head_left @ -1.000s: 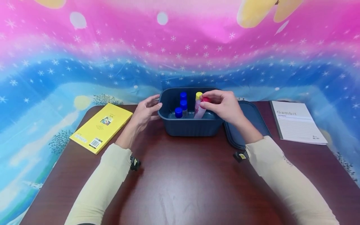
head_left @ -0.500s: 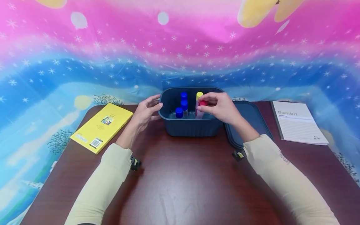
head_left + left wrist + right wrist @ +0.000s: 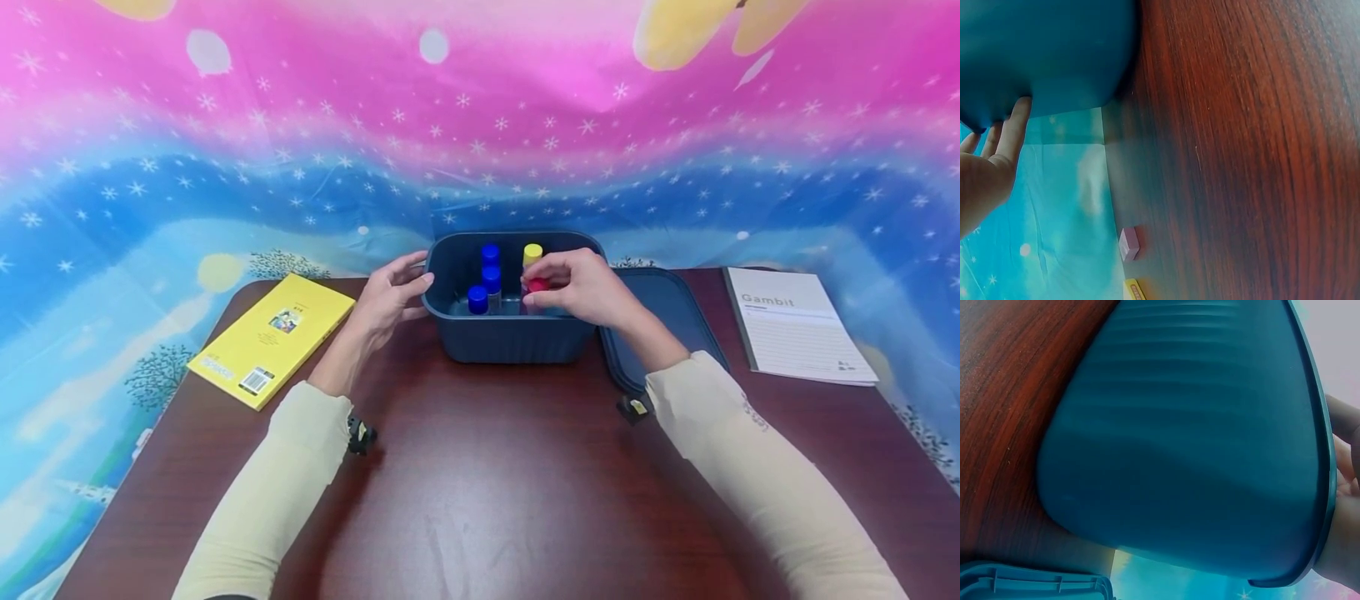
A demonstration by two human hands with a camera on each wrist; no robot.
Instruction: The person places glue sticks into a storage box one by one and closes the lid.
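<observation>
I see a dark blue plastic bin (image 3: 510,337) standing upright at the middle of the desk's far edge, open at the top, with rounded corners and faint ribbing along its near wall. In the right wrist view its outer wall (image 3: 1197,444) fills most of the frame, ribbed and bulging toward a thin rim. Inside the bin, a tube with a red cap (image 3: 537,286) stands upright near the right side, its clear body mostly hidden behind the near wall and by fingers. Only the cap shows plainly. It sits just in front of a yellow-capped tube (image 3: 532,252).
</observation>
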